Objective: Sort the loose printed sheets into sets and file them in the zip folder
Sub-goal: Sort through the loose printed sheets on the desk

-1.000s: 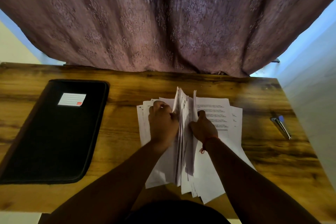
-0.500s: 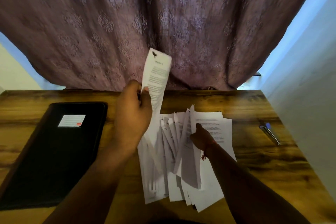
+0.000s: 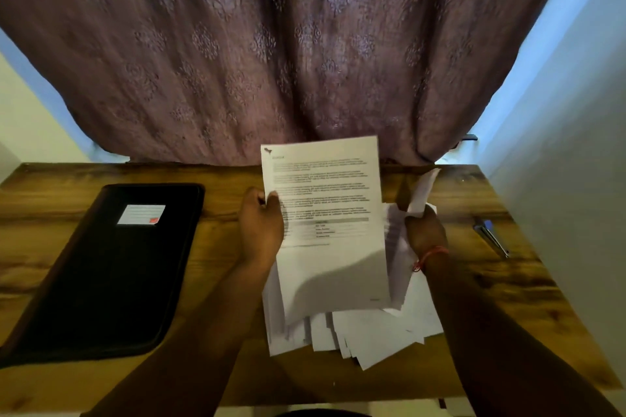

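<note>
Printed sheet (image 3: 325,213) is up facing the camera now, not edge-on like half a second ago. Left hand (image 3: 261,227) pinches its left edge, right hand (image 3: 425,234) grips another page off the loose pile (image 3: 372,335) mid-table. Zip folder (image 3: 111,267) lies closed on the left, contents hidden. Bare wood between folder and pile; pen (image 3: 491,237) near the right edge.

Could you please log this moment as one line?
left hand: holds white printed sheet | right hand: grips loose white sheets | black zip folder: closed on wooden table
</note>
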The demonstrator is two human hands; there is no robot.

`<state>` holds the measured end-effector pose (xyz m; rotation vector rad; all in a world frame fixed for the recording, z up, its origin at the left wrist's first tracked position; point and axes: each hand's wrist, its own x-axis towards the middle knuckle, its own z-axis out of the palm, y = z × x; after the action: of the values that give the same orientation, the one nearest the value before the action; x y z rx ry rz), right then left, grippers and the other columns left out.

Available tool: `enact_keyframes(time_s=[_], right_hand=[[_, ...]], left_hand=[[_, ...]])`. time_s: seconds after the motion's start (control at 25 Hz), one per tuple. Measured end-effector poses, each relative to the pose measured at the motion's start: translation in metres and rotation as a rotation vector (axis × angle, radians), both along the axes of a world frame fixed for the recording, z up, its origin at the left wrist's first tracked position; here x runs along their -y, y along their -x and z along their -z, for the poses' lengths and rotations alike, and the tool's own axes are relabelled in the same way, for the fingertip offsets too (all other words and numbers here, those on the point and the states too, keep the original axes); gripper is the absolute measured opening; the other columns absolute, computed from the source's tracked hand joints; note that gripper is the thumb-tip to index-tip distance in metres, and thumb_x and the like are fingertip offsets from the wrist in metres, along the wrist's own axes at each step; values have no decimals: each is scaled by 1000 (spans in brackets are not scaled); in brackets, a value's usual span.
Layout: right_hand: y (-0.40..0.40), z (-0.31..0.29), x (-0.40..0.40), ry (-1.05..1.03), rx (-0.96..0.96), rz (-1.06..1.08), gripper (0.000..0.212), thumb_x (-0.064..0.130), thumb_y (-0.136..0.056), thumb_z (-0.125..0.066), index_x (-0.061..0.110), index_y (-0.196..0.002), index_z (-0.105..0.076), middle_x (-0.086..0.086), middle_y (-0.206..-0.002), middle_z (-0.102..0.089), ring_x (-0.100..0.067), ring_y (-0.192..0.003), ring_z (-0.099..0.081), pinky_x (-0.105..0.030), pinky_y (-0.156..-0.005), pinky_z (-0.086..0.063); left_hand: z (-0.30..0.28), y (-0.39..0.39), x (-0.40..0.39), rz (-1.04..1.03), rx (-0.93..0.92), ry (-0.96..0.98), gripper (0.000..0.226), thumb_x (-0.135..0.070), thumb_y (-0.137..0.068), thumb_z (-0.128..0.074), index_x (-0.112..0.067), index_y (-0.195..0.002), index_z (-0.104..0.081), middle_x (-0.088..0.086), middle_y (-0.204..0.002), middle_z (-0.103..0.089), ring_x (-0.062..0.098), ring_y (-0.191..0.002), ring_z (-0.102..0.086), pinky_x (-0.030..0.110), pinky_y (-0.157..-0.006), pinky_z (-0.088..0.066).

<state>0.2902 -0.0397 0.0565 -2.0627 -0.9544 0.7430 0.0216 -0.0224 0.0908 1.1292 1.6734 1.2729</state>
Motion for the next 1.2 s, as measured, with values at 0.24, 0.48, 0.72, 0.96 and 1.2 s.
enact_keyframes(time_s=[0.24, 0.48, 0.72, 0.96, 1.2], right_hand=[[35, -31, 4, -81, 176, -147, 39, 8, -93, -46, 9, -132, -50, -16, -127, -59, -37, -115, -56, -37, -95, -45], [116, -5, 7, 142, 289, -546, 37, 17, -93, -49, 13, -130, -49, -11, -128, -57, -31, -116, -57, -45, -101, -46], [149, 19, 7, 216, 226, -698, 43, 38, -84, -48, 12, -117, -58, -12, -113, -63, -32, -104, -62, -45, -92, -52], [133, 30, -5, 234, 220, -603, 40, 40, -76, -55, 27, -114, -60, 0, -111, -65, -23, -102, -64, -44, -92, -54], [111, 24, -17, 346, 368, -495, 35, 24, -97, -47, 11, -129, -46, -11, -123, -56, -33, -112, -59, -42, -95, -47]], left_hand=[[32, -20, 11, 0, 82, 173, 14, -29, -99, -55, -18, -91, -55, 8, -99, -68, 28, -88, -67, 40, -75, -58], [42, -34, 20, 144, 334, 377, 15, -20, -99, -51, -19, -113, -59, 8, -112, -67, 29, -98, -66, 49, -86, -57], [39, -29, 23, 239, 471, 516, 22, -25, -101, -49, -17, -112, -65, 10, -103, -72, 31, -98, -67, 52, -93, -54], [48, -23, 18, 344, 714, 567, 37, -47, -97, -52, -17, -108, -71, 6, -109, -74, 27, -107, -66, 46, -99, -51], [71, -18, 6, 267, -135, 434, 28, -27, -102, -48, -13, -120, -64, 8, -122, -64, 23, -109, -59, 38, -100, -47]])
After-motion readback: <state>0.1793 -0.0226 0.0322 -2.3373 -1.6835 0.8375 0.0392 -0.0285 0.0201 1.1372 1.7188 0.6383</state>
